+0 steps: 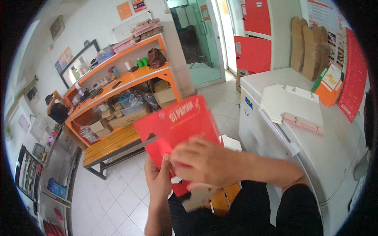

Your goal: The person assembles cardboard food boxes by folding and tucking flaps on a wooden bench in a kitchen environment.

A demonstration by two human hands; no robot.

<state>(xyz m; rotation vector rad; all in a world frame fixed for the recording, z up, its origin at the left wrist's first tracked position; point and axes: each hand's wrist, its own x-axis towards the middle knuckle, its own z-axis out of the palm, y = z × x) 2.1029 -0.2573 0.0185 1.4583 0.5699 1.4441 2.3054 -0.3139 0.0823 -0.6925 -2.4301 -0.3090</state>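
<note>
A red printed cardboard box (185, 126), partly folded, is held up in front of my lap. My left hand (158, 177) grips its lower left edge, thumb on the near face. Across its lower part lies my right hand (201, 161), fingers curled against the card and slightly blurred by motion. A dark slot and a grey strip show on the left side of the box. Beneath my hands, a brown-grey inner flap (197, 200) hangs down. My right hand and wrist hide the box's lower right part.
White folded boxes (291, 104) lie on a white chest freezer (252, 129) at my right, with brown cardboard pieces (311, 49) behind. A wooden bench (114, 147) stands left, before an orange shelf (132, 78) of boxes. Another person (59, 108) is at far left.
</note>
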